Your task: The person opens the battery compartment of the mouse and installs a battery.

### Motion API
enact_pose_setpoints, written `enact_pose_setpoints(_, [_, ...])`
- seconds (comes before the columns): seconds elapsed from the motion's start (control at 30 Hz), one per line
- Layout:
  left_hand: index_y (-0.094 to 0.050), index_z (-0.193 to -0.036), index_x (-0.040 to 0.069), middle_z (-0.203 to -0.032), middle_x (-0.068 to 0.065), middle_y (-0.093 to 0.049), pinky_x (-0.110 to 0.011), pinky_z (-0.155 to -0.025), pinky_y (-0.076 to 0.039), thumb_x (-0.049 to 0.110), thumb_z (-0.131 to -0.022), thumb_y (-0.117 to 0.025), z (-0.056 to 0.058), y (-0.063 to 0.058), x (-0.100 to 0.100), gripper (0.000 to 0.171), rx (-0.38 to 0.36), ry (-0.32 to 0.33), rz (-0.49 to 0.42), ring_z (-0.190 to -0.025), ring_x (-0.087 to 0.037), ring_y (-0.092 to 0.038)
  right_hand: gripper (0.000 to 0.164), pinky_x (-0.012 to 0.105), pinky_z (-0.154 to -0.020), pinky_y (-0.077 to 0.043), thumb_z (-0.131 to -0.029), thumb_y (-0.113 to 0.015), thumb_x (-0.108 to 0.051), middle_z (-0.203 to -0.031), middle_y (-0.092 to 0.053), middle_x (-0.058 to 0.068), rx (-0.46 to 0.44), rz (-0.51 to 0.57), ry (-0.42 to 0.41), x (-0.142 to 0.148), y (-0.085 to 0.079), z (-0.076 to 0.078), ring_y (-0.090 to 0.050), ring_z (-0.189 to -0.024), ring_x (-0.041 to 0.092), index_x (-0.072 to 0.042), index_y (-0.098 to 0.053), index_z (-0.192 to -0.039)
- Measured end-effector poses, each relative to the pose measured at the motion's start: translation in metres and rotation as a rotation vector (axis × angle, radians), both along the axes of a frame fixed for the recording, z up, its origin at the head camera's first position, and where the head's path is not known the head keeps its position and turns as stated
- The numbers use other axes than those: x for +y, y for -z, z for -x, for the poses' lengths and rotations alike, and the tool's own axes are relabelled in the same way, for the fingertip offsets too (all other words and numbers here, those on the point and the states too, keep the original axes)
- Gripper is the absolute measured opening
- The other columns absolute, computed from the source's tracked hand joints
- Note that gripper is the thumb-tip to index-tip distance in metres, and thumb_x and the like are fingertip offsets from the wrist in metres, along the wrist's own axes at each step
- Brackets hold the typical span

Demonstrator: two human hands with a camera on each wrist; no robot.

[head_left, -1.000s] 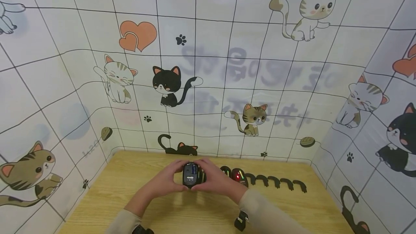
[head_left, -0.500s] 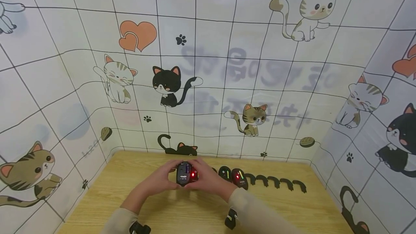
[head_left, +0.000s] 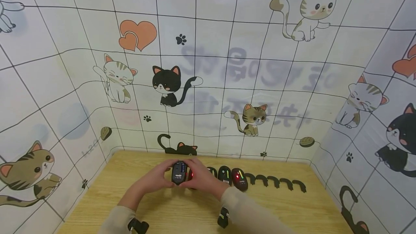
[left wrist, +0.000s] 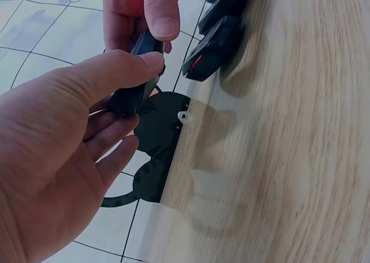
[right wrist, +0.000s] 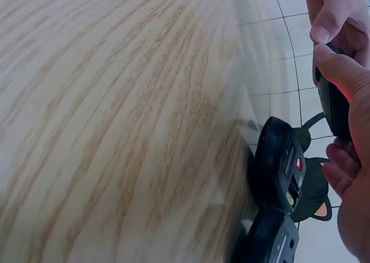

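Note:
Both hands hold a black computer mouse (head_left: pixel 178 172) over the back part of the table, its underside toward the head camera with what looks like a battery slot uncovered. My left hand (head_left: pixel 152 180) pinches its left side between thumb and fingers. From the other side my right hand (head_left: pixel 207 179) grips it, thumb at the near end. In the left wrist view the mouse (left wrist: pixel 136 92) is seen edge-on, apart from the table. Just right of it, a second mouse (head_left: pixel 190 174) with a red light is partly hidden by the right hand.
More black mice lie underside up in a row, among them one with a red light (head_left: pixel 239 179) and one beside it (head_left: pixel 224 174). Several curved black pieces (head_left: pixel 299 186) continue the row rightward. A cat-patterned cloth wall (head_left: pixel 208 82) stands behind the wooden table (head_left: pixel 182 212).
Both hands have shifted left with the held mouse. More of the row of mice has come into view from behind the right hand and forearm.

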State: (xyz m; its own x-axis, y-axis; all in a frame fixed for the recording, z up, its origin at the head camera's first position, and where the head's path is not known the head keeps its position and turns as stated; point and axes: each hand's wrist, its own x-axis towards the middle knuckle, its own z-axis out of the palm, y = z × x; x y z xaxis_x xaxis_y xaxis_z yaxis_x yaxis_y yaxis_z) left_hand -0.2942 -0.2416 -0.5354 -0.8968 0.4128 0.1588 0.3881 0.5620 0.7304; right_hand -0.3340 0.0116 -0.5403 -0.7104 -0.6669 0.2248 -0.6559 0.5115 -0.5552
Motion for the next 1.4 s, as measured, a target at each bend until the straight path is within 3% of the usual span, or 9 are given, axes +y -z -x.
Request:
enact_pose_setpoints(0.4, [-0.051,-0.162,0.006,-0.162,-0.015,-0.055,-0.063,-0.122,-0.043,0.003,-0.083,-0.095,0.005,0.006,-0.011,0.090,-0.029,-0.003,-0.004,-0.150,-0.042,-0.051,0.092,0.036,-0.113,-0.053,-0.086,-0.097,-0.045,-0.144,-0.055,-0.002,0.032,0.000,0.004,-0.015,0.015,0.007,-0.059,-0.132,0.017,-0.016,-0.054,-0.162])
enact_pose_setpoints(0.57, [-0.052,-0.161,0.007,-0.162,-0.015,-0.055,-0.062,-0.122,-0.044,0.003,-0.082,-0.095,0.008,0.011,-0.013,0.090,-0.044,-0.018,0.004,-0.149,-0.041,-0.051,0.092,0.035,-0.114,-0.053,-0.086,-0.098,-0.045,-0.144,-0.056,-0.002,0.030,-0.030,0.022,-0.019,0.015,0.007,-0.057,-0.131,0.011,-0.014,-0.055,-0.161])
enact_pose_setpoints(1.1, [-0.051,-0.160,-0.001,-0.163,-0.024,-0.052,-0.071,-0.118,-0.044,0.005,-0.081,-0.096,0.009,0.015,-0.013,0.091,-0.080,-0.019,0.024,-0.142,-0.054,-0.055,0.091,0.037,-0.113,-0.053,-0.082,-0.099,-0.051,-0.134,-0.059,-0.003,0.062,-0.119,0.055,-0.022,0.021,0.012,-0.057,-0.125,0.014,-0.011,-0.061,-0.155])
enact_pose_setpoints(1.4, [-0.054,-0.159,0.003,-0.159,-0.021,-0.057,-0.074,-0.119,-0.040,0.005,-0.079,-0.097,0.010,0.019,-0.013,0.091,-0.120,-0.040,0.012,-0.143,-0.052,-0.055,0.091,0.036,-0.112,-0.052,-0.079,-0.101,-0.052,-0.129,-0.062,-0.003,0.083,-0.151,0.055,-0.026,0.023,0.013,-0.055,-0.123,0.016,-0.010,-0.063,-0.150])
